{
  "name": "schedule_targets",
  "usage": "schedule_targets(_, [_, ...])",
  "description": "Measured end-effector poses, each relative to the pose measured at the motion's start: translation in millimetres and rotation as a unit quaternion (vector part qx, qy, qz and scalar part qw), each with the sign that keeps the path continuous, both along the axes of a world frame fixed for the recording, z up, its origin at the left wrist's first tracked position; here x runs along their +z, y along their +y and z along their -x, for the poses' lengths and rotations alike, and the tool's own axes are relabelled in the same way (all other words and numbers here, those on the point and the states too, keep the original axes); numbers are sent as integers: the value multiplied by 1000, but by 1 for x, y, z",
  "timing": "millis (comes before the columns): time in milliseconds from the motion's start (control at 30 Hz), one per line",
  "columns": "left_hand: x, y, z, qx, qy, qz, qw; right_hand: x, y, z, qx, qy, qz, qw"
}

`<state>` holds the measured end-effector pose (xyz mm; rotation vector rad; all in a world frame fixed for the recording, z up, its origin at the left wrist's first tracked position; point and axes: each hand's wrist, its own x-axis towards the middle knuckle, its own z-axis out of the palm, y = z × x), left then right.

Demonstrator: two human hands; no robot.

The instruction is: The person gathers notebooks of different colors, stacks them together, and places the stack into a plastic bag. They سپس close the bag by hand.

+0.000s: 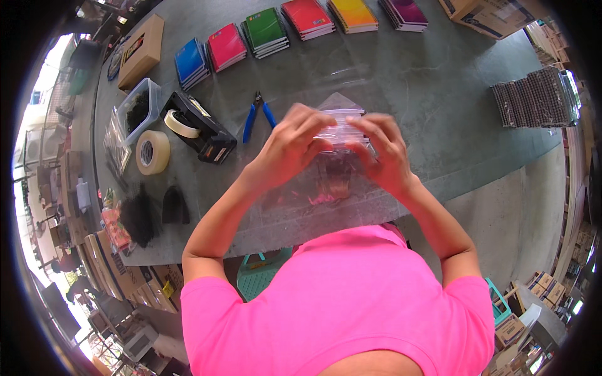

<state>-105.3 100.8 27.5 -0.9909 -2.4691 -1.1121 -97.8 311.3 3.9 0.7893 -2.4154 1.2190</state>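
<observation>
A clear plastic bag [326,178] is held up above the grey table [426,81], straight ahead of the person's chest. Both hands pinch its top edge: the left hand [288,147] grasps the left part of the opening, the right hand [384,153] grasps the right part, fingers curled over the rim and thumbs behind. The fingertips of the two hands nearly meet at the middle of the bag's mouth. Something dark and a few pink bits show through the plastic below the grip; what they are cannot be told.

Just beyond the left hand lie blue-handled pliers [257,114]. Further left stands a black tape dispenser [199,128], with a roll of pale tape [152,152] beside it and a clear tub [139,108] of dark pieces behind. Far beyond the grip runs a row of notebook stacks: blue [190,61], pink [226,46], green [266,30], red [308,17], yellow [353,14]. Well to the right of the right hand sits a dark ribbed bundle [533,97].
</observation>
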Motion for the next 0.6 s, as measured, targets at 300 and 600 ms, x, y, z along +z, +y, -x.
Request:
schedule_targets(300, [4, -7, 46, -34, -248, -12, 968, 20, 8, 65, 132, -340, -13, 931])
schedule_targets(600, [15, 12, -17, 41, 69, 241, 967, 33, -7, 12, 107, 42, -335, 935])
